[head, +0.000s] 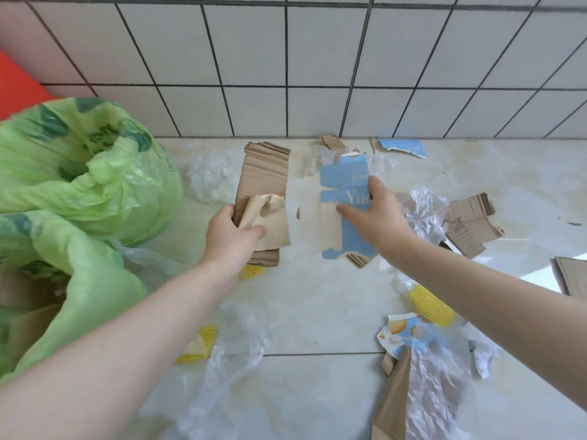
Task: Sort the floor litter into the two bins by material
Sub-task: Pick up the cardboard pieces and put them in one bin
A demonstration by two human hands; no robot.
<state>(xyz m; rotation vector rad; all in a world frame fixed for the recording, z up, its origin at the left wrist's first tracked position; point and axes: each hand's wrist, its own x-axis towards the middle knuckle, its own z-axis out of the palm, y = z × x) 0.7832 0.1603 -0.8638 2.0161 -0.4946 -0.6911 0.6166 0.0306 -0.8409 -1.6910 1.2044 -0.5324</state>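
Observation:
My left hand (230, 233) grips a stack of brown cardboard pieces (265, 182) lying on the pale floor near the wall. My right hand (376, 217) reaches over a flattened blue and white carton (344, 182), with thumb and fingers closing on its right edge. Two bins lined with green bags stand at the left: one further back (95, 166) and one nearer (47, 281) that holds brown cardboard. Clear plastic film lies crumpled by the wall (209, 179) and spread in front (228, 360).
More cardboard scraps lie at the right (470, 223) and far right (571, 277). A yellow ribbed wrapper (432, 306), a torn printed carton (403, 331), brown paper under film (413, 401) and yellow scraps (200, 344) litter the floor. The tiled wall (317, 74) closes the back.

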